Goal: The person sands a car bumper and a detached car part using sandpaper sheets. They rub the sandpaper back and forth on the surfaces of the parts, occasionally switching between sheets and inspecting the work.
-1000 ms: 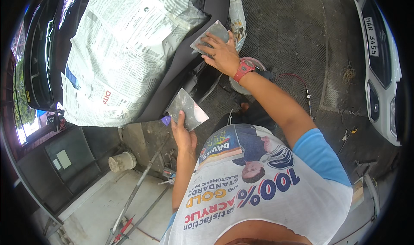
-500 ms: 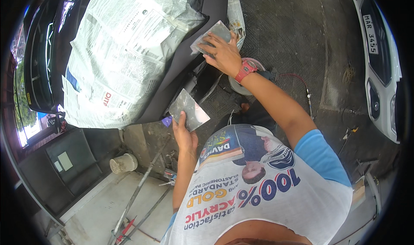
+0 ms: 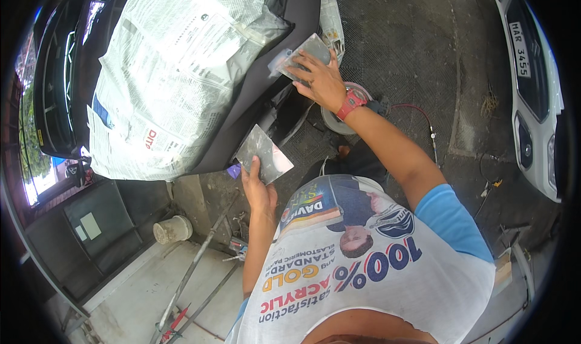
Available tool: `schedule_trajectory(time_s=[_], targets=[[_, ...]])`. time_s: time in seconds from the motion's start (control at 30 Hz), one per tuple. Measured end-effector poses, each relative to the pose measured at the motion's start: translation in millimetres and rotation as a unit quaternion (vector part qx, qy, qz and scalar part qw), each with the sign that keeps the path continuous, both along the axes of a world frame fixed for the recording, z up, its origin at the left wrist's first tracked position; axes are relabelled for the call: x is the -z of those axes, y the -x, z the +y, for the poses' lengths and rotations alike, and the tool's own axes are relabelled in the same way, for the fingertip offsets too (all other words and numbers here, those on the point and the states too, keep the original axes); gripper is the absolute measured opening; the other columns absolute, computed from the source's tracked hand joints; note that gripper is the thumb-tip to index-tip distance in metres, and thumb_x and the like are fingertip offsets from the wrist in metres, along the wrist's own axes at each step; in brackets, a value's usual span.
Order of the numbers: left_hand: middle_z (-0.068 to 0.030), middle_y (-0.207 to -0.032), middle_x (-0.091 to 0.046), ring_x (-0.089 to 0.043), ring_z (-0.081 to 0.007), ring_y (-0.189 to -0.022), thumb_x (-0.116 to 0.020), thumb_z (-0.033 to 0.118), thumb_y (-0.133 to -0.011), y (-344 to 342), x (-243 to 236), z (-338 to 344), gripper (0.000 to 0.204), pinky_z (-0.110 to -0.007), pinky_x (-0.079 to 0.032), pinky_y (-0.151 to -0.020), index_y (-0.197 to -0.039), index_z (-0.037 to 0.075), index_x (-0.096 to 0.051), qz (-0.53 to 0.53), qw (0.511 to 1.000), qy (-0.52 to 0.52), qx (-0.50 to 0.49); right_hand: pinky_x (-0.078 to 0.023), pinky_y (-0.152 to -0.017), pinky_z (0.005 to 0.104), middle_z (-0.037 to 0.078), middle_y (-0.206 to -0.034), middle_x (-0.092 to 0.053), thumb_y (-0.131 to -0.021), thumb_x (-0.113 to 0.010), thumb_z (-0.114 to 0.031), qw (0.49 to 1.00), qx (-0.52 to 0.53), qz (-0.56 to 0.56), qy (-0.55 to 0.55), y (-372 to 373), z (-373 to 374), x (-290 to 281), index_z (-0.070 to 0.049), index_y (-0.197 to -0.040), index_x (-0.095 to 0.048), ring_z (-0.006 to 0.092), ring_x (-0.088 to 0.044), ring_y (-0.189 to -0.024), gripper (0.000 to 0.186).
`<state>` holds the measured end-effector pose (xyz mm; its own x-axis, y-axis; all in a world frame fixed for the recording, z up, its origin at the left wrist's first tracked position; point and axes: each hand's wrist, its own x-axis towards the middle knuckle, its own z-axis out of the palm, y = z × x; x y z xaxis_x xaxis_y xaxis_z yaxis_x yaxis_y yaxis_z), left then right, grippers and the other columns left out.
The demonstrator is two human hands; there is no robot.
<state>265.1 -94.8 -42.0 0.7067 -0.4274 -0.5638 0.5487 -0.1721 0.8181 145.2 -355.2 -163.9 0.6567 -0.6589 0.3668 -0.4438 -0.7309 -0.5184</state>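
Note:
My left hand [image 3: 259, 191] grips a thin square grey board [image 3: 264, 153] by its near edge, thumb on top; a pale pinkish smear marks its right side. My right hand [image 3: 324, 80], with a red watch on the wrist, holds a flat grey spreader plate [image 3: 315, 46], fingers spread across its face. The plate's left edge lies at the dark car bumper [image 3: 247, 95], beside a light grey patch [image 3: 280, 60] of what looks like filler. Newspaper masking [image 3: 175, 71] covers the bodywork left of the bumper.
Behind my right wrist stands a round bucket [image 3: 334, 123], with a red hose [image 3: 414, 106] running off it. A white car [image 3: 548, 102] is parked at far right. At lower left are a dirty white pail [image 3: 173, 229] and metal poles [image 3: 200, 259].
My right hand and its spreader plate have shifted slightly right and toward me, showing more of the grey patch on the bumper. My left hand and the board have hardly moved.

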Motion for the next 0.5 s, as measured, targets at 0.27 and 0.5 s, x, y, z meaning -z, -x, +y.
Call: schedule_trajectory(time_s=[0.27, 0.5], targets=[[-0.0119, -0.137, -0.062, -0.064, -0.0233, -0.123, -0.067, 0.017, -0.103, -0.6, 1.6, 3.7, 0.055, -0.039, -0.055, -0.104, -0.151, 0.003, -0.044, 0.005, 1.0, -0.005, -0.004, -0.022, -0.115, 0.0736, -0.004, -0.143, -0.059, -0.094, -0.071, -0.032, 1.0, 0.002, 0.012, 0.013, -24.2, 7.2, 5.1, -0.03, -0.142, -0.063, 0.0175, -0.043, -0.149, 0.048], [-0.012, -0.138, -0.061, -0.063, -0.0234, -0.124, -0.067, 0.017, -0.103, -1.0, -0.5, 0.4, 0.055, -0.04, -0.054, -0.105, -0.151, 0.003, -0.044, 0.002, 1.0, 0.004, -0.004, -0.021, -0.111, 0.0756, -0.004, -0.143, -0.059, -0.091, -0.073, -0.032, 1.0, -0.004, 0.015, -0.022, -0.8, 11.1, 4.9, -0.029, -0.138, -0.066, 0.0166, -0.044, -0.147, 0.047]])
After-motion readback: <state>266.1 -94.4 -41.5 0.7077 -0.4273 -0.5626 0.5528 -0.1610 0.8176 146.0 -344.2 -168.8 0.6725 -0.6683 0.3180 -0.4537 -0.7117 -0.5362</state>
